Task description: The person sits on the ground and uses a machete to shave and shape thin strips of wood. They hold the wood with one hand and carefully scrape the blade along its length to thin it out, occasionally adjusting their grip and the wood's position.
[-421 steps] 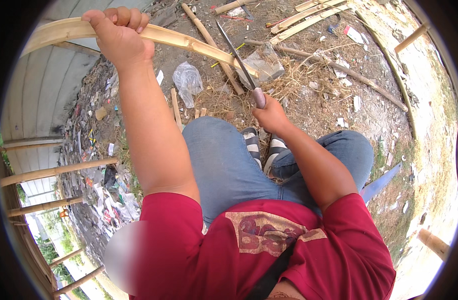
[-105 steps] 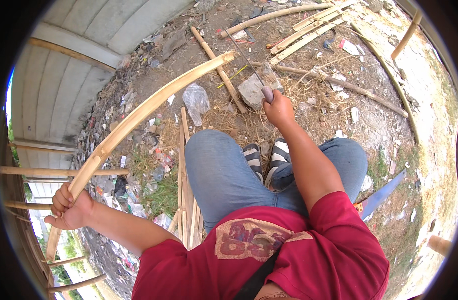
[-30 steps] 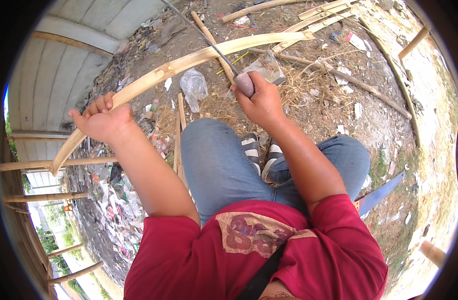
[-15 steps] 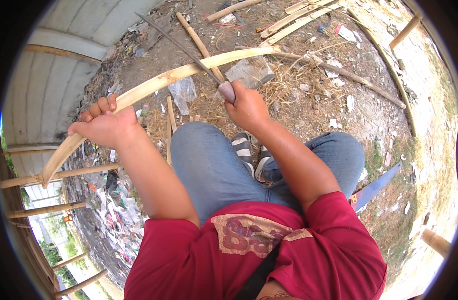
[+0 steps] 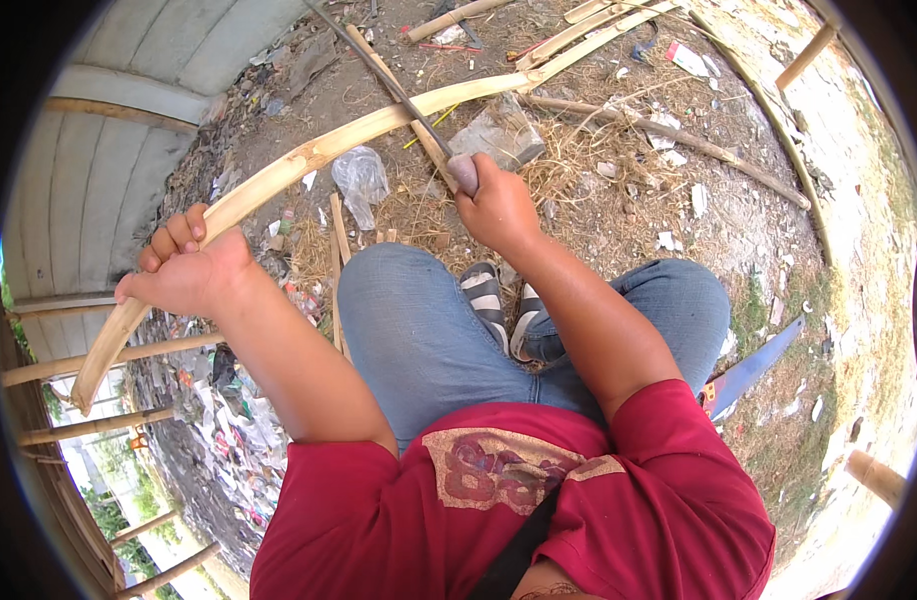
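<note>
1. Head view: the left hand is curled round the bamboo strip near its left end; the strip reaches far right.
2. The right hand is wrapped round the handle of the knife, which crosses the strip, contact unclear.
3. A skidding knife could cut the left hand; a loose grip could let the strip twist.
4. The red shirt bears lettering; the far-right packet's is unreadable.

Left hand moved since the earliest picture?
Yes, down the view: the left hand was higher than the grey block, now it sits lower than it.
</note>
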Tool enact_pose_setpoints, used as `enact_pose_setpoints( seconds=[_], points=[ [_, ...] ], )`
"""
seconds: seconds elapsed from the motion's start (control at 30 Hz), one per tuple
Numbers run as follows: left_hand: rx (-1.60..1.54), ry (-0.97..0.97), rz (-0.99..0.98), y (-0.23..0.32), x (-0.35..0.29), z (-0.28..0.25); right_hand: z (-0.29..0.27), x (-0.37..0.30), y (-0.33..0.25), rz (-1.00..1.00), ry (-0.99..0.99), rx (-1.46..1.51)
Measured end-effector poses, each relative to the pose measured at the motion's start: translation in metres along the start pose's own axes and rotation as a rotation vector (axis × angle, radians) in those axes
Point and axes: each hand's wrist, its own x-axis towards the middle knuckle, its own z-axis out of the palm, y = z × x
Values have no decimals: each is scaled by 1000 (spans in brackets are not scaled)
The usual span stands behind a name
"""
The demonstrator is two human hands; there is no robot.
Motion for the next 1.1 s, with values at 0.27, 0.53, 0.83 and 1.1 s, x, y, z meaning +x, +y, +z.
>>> enact_pose_setpoints(
  seconds=[0.27,0.53,0.83,1.1],
  points=[
    [-229,-87,-51,42,46,-36,-23,31,56,-10,194,-91],
    [-5,92,276,112,66,-76,-20,43,118,461,445,82],
    [1057,14,150,106,96,-178,-97,54,47,327,403,298],
    [1896,-403,146,18,93,-351,-166,33,70,350,223,-82]
  ],
)
